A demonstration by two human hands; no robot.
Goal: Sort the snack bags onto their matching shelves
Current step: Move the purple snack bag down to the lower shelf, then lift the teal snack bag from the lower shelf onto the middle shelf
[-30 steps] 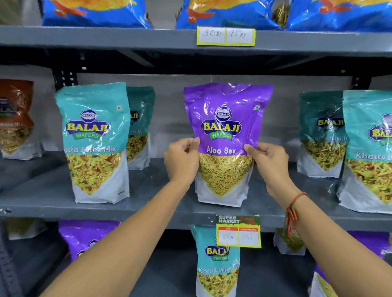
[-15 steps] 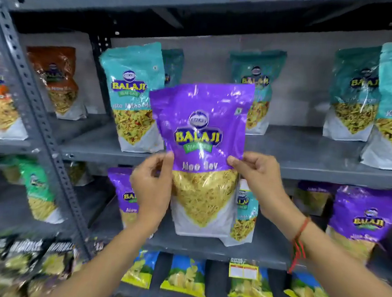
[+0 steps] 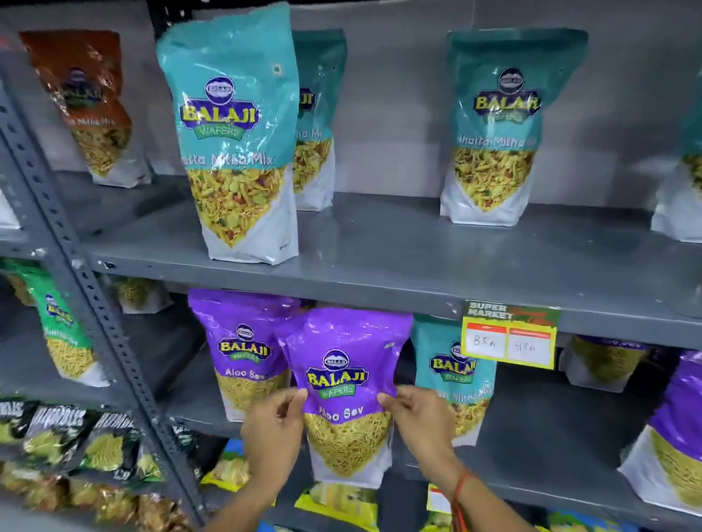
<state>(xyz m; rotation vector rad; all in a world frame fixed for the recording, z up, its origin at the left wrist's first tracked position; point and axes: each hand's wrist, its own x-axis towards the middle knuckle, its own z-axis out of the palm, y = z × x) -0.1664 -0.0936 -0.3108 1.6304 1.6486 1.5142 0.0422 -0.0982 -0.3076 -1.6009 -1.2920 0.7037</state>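
Note:
A purple Aloo Sev bag (image 3: 343, 374) stands upright at the front of the lower grey shelf (image 3: 533, 486). My left hand (image 3: 273, 432) pinches its left edge and my right hand (image 3: 421, 422) pinches its right edge. Another purple Aloo Sev bag (image 3: 242, 349) stands just behind it to the left. A teal Khatta Mitha Mix bag (image 3: 457, 383) stands right of it on the same shelf. More purple bags (image 3: 685, 426) stand at the far right.
The upper shelf (image 3: 382, 276) carries several teal Khatta Mitha Mix bags (image 3: 234, 130) and a brown bag (image 3: 89, 102). A yellow price tag (image 3: 509, 337) hangs from its front edge. A slotted steel upright (image 3: 68, 260) runs down the left. Yellow and dark snack bags fill the shelves below.
Both hands have carried the purple bag down from the upper teal shelf to the lower shelf, beside another purple bag. The view has tilted downward.

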